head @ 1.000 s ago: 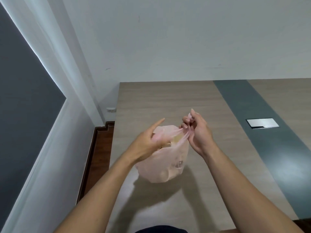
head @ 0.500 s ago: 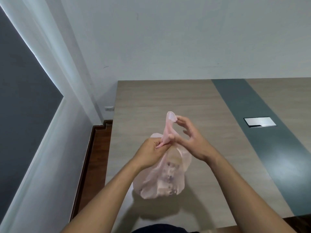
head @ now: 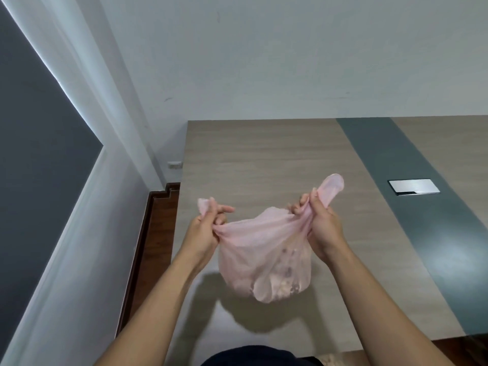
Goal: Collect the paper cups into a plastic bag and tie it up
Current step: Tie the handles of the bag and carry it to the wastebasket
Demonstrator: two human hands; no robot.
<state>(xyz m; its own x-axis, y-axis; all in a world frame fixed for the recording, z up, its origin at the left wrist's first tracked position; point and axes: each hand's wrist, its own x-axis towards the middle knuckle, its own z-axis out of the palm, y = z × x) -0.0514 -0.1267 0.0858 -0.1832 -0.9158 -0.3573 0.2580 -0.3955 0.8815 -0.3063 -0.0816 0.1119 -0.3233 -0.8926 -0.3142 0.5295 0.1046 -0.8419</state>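
Note:
A thin pink plastic bag (head: 264, 262) hangs above the wooden table (head: 264, 154), stretched wide between my hands. Pale cup shapes with dark print show dimly through its lower part. My left hand (head: 204, 228) grips the bag's left handle, whose end sticks out above the fist. My right hand (head: 320, 223) grips the right handle, and its loop (head: 331, 187) stands up past my thumb. The bag's mouth is pulled taut from one hand to the other.
The table has a dark grey strip (head: 412, 196) with a metal socket flap (head: 414, 186) on the right. Its left edge drops to a dark wooden floor (head: 155, 233) beside a white wall. A wall outlet (head: 174, 165) sits low by the corner.
My hands were close together at the bag's top; they have pulled apart sideways, each with a handle, and the bag is now stretched wide.

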